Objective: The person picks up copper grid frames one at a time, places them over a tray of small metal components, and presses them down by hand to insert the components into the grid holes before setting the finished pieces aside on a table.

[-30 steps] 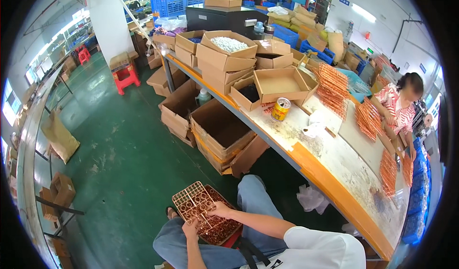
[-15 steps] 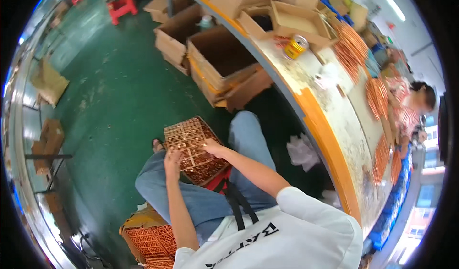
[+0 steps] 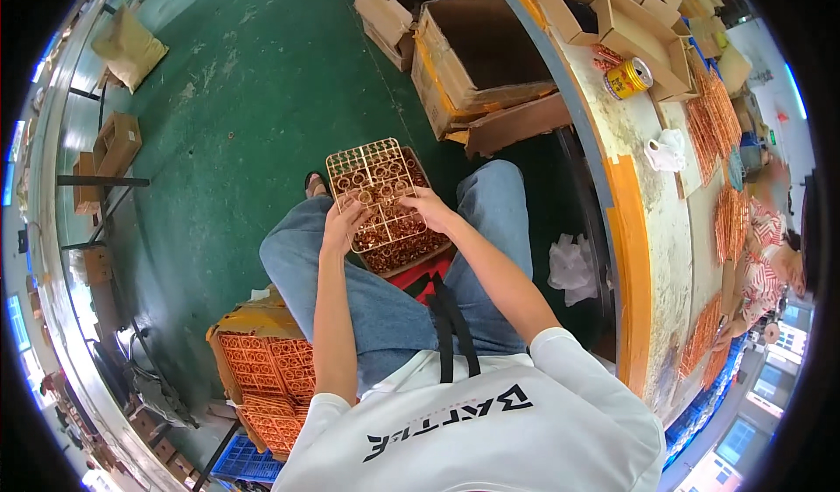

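Observation:
A flat copper-coloured plastic sprue frame (image 3: 372, 170), with rows of rings on a thin grid, is tilted up between my hands. My left hand (image 3: 346, 223) grips its left side, fingers bent over the grid. On the right side, my right hand (image 3: 427, 209) pinches the frame near its edge. Exactly which rings the fingertips touch is too small to make out. Beneath the frame stands an open box of small shiny copper-coloured pieces (image 3: 404, 254), between my knees and partly hidden by the frame.
At my lower left, a carton (image 3: 229, 324) holds several stacked orange-copper frames. A long workbench (image 3: 634, 256) runs along my right, bearing a yellow can (image 3: 628, 78) and more frames (image 3: 733, 221). Another person (image 3: 763, 273) sits beyond it. Open cardboard boxes (image 3: 477, 103) stand ahead.
The view has shifted, so the bench and boxes appear further right and higher. The frame now stands more upright above the box, and both hands are still on it.

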Available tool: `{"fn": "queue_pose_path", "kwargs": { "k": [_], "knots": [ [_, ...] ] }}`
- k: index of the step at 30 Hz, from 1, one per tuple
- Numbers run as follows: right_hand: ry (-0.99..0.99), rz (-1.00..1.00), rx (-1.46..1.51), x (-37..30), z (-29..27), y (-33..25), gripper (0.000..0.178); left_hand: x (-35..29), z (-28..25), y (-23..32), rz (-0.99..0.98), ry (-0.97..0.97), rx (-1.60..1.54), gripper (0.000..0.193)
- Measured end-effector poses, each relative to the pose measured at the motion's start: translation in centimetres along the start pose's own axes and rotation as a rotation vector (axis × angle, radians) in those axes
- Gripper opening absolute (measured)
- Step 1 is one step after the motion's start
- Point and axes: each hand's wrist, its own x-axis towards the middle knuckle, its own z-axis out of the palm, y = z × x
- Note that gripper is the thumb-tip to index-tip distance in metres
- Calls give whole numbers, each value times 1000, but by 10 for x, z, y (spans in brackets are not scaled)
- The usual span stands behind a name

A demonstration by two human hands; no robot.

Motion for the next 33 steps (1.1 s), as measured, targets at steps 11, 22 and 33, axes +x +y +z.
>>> {"fn": "queue_pose_path", "kwargs": {
  "k": [11,22,33],
  "knots": [
    [-56,-65,79,-1,-3,-18,32,7,-6,0,-31,94,114,19],
    [199,-238,-436,28,-6,20,22,13,5,-11,-144,73,389,27],
    [119,-237,-251,21,-6,9,19,9,6,-19,116,128,367,29]
  ]
}}
